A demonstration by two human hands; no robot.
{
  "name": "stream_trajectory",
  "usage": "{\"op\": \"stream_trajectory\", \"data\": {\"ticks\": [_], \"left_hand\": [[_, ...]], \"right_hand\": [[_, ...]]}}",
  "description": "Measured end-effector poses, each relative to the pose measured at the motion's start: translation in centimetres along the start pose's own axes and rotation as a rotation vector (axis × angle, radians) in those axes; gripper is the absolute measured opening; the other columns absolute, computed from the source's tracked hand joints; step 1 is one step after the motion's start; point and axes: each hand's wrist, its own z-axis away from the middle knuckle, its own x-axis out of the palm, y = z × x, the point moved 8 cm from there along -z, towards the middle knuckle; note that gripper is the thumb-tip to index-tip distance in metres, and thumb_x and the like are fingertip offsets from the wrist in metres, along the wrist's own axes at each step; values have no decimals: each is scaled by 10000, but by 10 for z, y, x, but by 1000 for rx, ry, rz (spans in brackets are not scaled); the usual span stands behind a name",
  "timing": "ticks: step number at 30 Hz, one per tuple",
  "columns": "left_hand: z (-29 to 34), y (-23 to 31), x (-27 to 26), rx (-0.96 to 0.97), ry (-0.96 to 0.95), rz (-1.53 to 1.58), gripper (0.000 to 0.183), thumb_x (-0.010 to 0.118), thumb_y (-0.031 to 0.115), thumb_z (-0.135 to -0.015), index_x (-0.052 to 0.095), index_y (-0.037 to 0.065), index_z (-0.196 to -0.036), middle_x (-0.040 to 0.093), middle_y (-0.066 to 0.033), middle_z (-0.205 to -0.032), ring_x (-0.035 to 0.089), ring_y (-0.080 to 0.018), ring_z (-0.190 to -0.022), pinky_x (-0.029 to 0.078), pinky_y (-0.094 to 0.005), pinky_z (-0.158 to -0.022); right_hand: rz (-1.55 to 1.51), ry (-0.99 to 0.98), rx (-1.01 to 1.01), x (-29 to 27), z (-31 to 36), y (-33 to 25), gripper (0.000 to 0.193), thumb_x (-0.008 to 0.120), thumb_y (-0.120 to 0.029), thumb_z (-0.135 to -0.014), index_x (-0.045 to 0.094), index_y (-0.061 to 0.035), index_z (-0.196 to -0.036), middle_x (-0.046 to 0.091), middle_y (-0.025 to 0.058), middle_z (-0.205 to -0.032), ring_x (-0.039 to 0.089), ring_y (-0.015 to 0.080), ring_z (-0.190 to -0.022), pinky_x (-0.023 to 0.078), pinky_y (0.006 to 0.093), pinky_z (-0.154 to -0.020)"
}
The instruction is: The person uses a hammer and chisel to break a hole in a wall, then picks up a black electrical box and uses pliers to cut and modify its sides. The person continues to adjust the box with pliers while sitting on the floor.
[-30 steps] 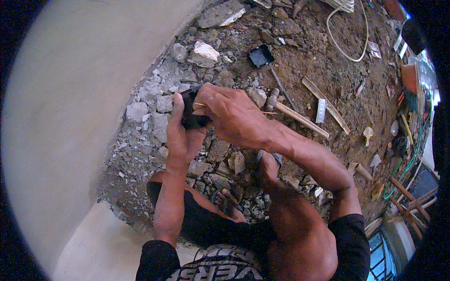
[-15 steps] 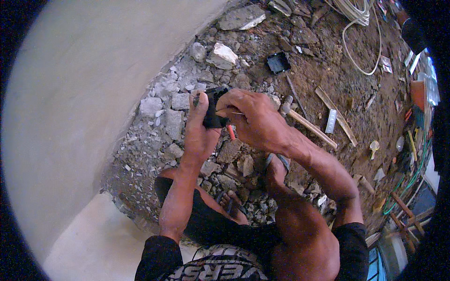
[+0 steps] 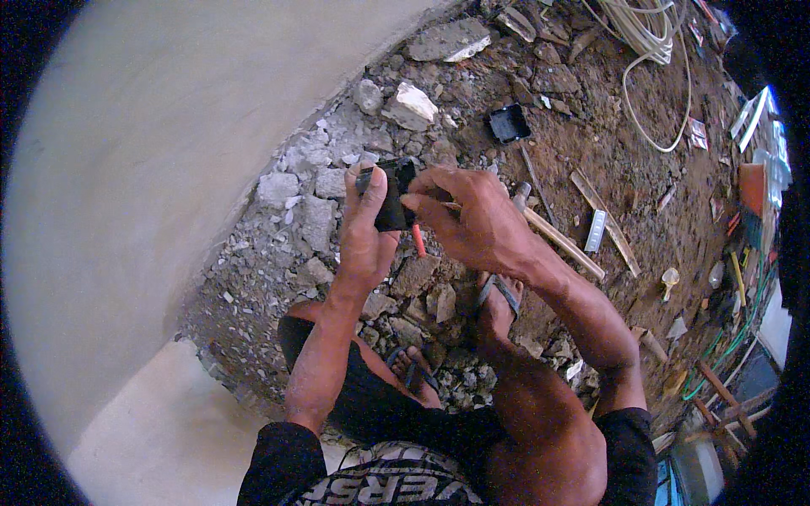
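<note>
A black plastic box point(image 3: 393, 198), like an electrical back box, is gripped in my left hand point(image 3: 364, 221), with the thumb over its near-left side. My right hand point(image 3: 472, 215) is at the box's right edge, fingers curled and thumb and forefinger close to the rim. A thin pale sliver shows by its fingers, too small to name. Just below the box is a red rod-like piece point(image 3: 418, 240), its other end hidden. A second black box point(image 3: 509, 123) lies open side up on the dirt farther off. Beside my right forearm rests a hammer point(image 3: 564, 244) with a wooden handle.
Broken concrete point(image 3: 316, 223) and rubble cover the ground along the plastered wall point(image 3: 169, 152) on the left. To the right lie a wooden strip point(image 3: 606, 221), a pale slotted metal piece point(image 3: 596, 231) and a coil of cream cable point(image 3: 650, 34). My sandalled feet stand among the stones.
My right hand's fingers have shifted from over the front of the black box to its right edge and spread slightly. My left hand still holds the box. The view has shifted a little.
</note>
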Motion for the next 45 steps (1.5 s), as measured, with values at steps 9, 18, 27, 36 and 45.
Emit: {"op": "stream_trajectory", "data": {"ticks": [9,18,27,36,45], "left_hand": [[4,3,8,-2,22,-31,261,512,311,-1039,547,107,-1198,641,-76,-1142,635,-182,-1025,529,-327,-886],[5,6,8,19,11,-69,287,534,295,-1035,407,177,-1264,560,-41,-1110,592,-134,-976,510,-304,-821],[6,7,7,23,23,-101,298,555,306,-1024,412,174,-1249,562,-35,-1079,605,-132,-940,517,-285,-760],[4,10,1,74,21,-247,289,532,299,-1033,405,168,-1257,566,-38,-1055,614,-143,-902,523,-293,-752],[8,15,-11,-28,128,-189,338,549,409,-1005,501,142,-1207,624,-59,-1089,652,-192,-937,563,-375,-842]], "right_hand": [[-58,-22,22,0,1,3,151,608,-122,-906,656,11,-960,669,233,-865,664,437,-837,521,490,-726],[11,-111,94,3,1,4,184,616,-170,-926,648,1,-984,668,235,-951,651,439,-881,515,506,-759],[-7,-124,168,2,3,7,173,597,-158,-930,649,-9,-999,666,223,-920,654,440,-860,519,498,-754],[-4,-8,26,2,2,2,73,622,-21,-857,643,-10,-926,659,184,-864,667,358,-814,514,427,-715],[23,-20,160,0,5,20,102,622,-29,-853,657,4,-943,668,147,-837,683,278,-802,520,383,-698]]}}
